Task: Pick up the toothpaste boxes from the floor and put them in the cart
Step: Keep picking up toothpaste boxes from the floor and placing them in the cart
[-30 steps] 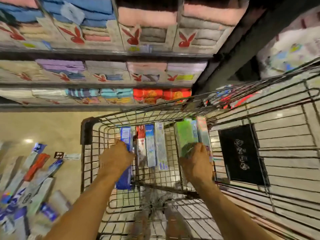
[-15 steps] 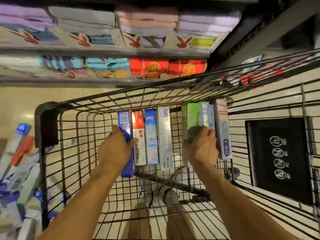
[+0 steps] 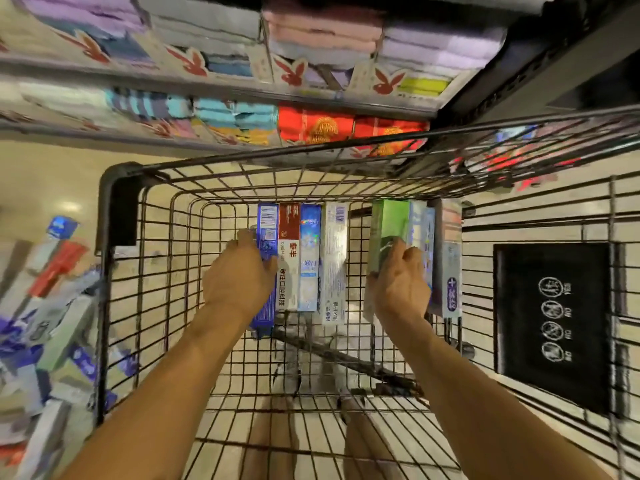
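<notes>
Left hand grips a blue box, right hand a green box. Looks like they're being placed in the cart. Next: let go, grab the floor pile lower left.

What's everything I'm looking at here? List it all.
cart: one, black wire, centre
blue box: one, leftmost of the cart's left row
row boxes: three, red-white, light blue, white, beside it
green box: one, cart's right group
pale boxes: two, right of the green box
floor boxes: many, mixed colours, blurred, floor at left
towels: many folded, pastel and red, shelves above
sign: one, black, white symbols, cart's right side
left hand: one, grips the blue box
right hand: one, grips the green box
</notes>
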Tool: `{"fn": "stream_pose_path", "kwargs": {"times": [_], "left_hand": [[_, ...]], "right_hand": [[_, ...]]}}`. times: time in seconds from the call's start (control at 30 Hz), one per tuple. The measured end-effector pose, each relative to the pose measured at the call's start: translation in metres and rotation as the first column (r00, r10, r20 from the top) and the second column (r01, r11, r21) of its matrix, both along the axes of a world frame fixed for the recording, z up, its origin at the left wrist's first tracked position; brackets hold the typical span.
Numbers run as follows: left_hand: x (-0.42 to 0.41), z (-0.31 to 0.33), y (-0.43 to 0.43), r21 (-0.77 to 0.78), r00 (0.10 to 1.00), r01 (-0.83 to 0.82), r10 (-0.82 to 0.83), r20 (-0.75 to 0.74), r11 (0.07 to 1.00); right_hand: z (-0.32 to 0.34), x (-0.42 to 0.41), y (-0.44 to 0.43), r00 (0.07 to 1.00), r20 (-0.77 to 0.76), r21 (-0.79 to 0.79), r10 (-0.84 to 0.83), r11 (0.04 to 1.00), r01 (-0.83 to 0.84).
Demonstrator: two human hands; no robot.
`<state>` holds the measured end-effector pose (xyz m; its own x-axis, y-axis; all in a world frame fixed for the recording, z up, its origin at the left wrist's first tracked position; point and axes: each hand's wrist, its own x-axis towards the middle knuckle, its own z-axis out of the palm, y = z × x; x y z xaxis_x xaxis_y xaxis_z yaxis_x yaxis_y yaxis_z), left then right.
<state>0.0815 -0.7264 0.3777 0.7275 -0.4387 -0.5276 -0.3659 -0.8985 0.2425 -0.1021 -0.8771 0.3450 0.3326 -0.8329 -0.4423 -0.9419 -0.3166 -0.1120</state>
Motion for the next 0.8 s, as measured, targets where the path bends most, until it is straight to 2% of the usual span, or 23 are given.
{"fn": "stream_pose_path", "kwargs": {"times": [0.17,0.27,0.37,0.47,0.6,0.7,0.8], "left_hand": [[-0.011,0.074,0.004,0.017,0.994,0.074,-0.075,0.085,0.997],[-0.017,0.146,0.005,0.055,0.975,0.134,-0.141,0.173,0.989],[-0.022,0.227,0.011,0.084,0.932,0.189,-0.206,0.299,0.978],[-0.030,0.308,0.023,0.088,0.880,0.184,-0.204,0.430,0.979],[-0.044,0.408,0.052,0.049,0.846,0.105,-0.115,0.520,0.993],[-0.050,0.467,0.083,0.017,0.815,0.057,-0.057,0.577,0.998],[-0.055,0.513,0.124,0.015,0.793,-0.019,0.005,0.609,1.000]], "right_hand": [[0.058,-0.001,-0.006,0.997,0.044,0.043,0.067,0.997,-0.069],[0.129,0.001,-0.014,0.980,0.116,0.009,0.159,0.987,-0.161],[0.215,0.010,-0.019,0.947,0.113,-0.056,0.300,0.954,-0.295],[0.302,0.020,-0.016,0.872,0.156,-0.175,0.464,0.882,-0.438],[0.411,0.034,0.009,0.778,0.206,-0.285,0.593,0.798,-0.532],[0.476,0.052,0.037,0.661,0.197,-0.381,0.724,0.678,-0.629],[0.528,0.071,0.073,0.556,0.163,-0.413,0.815,0.568,-0.711]]}}
